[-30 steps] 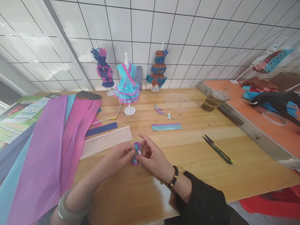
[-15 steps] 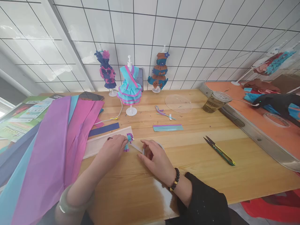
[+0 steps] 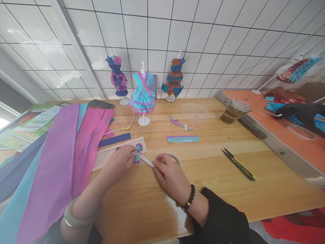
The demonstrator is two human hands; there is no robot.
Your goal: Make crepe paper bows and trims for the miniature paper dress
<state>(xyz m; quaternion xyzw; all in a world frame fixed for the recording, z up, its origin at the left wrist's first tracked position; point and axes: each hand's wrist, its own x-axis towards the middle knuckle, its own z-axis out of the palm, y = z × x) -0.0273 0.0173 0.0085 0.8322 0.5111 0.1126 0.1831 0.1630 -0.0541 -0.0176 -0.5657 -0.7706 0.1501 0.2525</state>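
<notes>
Drawn longer since the earlier frame: tape strip (image 3: 147, 160), long axis slanting toward the tape roll (image 3: 177, 158) and crossing the paper bow (image 3: 139, 147), which I log left of that roll, nearer the left hand (image 3: 122, 156), whose fingertips pinch one end, right hand (image 3: 173, 173) pinching the other.

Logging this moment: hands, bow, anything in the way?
Left hand and right hand pinching tape, stretched between. Bow at left hand, grip unclear. No obstruction seen; scissors off right.

the right hand (image 3: 173, 174) hides part of the tape roll (image 3: 177, 158)
</notes>
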